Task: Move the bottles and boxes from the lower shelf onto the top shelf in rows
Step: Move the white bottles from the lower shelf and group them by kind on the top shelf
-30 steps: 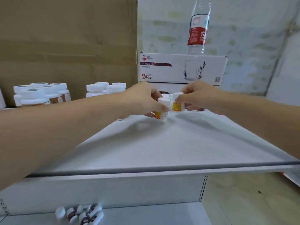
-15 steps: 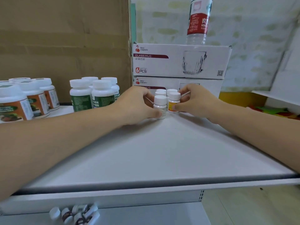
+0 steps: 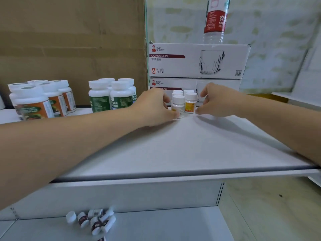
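Several small white-capped bottles stand in a tight cluster at the back of the white top shelf (image 3: 173, 150). The front two are a white-labelled bottle (image 3: 178, 106) and a yellow-labelled bottle (image 3: 190, 103). My left hand (image 3: 155, 106) is beside the white-labelled one, thumb tip at its base, fingers loosened off it. My right hand (image 3: 217, 101) hovers just right of the yellow-labelled one with fingers spread and a gap between. More small bottles (image 3: 94, 220) lie tipped over in a heap on the lower shelf (image 3: 173, 226).
Green-labelled bottles (image 3: 111, 96) and orange-labelled bottles (image 3: 40, 101) stand in groups at the shelf's back left. Two stacked glass-mug boxes (image 3: 198, 60) sit behind the cluster, with a water bottle (image 3: 216, 20) on top. A cardboard sheet (image 3: 69, 40) forms the back wall.
Both hands set the two small bottles down in front of the earlier pair. My right hand has let go and drawn right; my left hand's fingers have loosened.
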Demonstrator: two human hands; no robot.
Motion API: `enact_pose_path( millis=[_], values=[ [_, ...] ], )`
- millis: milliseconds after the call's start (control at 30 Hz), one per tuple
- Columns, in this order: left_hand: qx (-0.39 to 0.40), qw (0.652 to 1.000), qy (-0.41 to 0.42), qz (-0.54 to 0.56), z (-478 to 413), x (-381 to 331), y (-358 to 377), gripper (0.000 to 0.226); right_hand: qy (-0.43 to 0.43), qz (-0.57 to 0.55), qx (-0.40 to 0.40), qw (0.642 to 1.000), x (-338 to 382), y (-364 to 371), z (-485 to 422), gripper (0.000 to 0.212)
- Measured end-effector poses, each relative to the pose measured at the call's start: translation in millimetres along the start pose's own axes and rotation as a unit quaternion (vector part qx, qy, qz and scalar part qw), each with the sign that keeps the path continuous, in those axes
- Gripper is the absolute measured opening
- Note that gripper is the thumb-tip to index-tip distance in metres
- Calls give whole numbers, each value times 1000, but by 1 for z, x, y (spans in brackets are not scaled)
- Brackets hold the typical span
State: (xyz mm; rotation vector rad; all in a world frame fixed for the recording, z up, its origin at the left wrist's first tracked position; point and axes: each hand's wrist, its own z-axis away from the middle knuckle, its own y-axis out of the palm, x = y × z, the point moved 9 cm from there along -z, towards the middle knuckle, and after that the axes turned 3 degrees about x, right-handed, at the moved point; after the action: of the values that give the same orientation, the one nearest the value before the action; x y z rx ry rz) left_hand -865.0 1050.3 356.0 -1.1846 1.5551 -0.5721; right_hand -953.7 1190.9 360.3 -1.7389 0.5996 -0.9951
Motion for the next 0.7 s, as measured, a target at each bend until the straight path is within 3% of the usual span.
enact_pose_path(
  millis=[133,200,367,700],
  values=[
    [66,991,43,-112,22,-16,-16,35,15,124,49,991,14,-9,33,48],
    [100,982,58,-150,43,-18,-28,26,5,130,60,990,25,-10,54,41],
    [145,970,67,-182,108,7,-64,30,-39,100,62,992,71,0,110,29],
    [153,956,48,-245,266,104,-163,35,-105,103,56,988,212,40,219,17]
  ],
)
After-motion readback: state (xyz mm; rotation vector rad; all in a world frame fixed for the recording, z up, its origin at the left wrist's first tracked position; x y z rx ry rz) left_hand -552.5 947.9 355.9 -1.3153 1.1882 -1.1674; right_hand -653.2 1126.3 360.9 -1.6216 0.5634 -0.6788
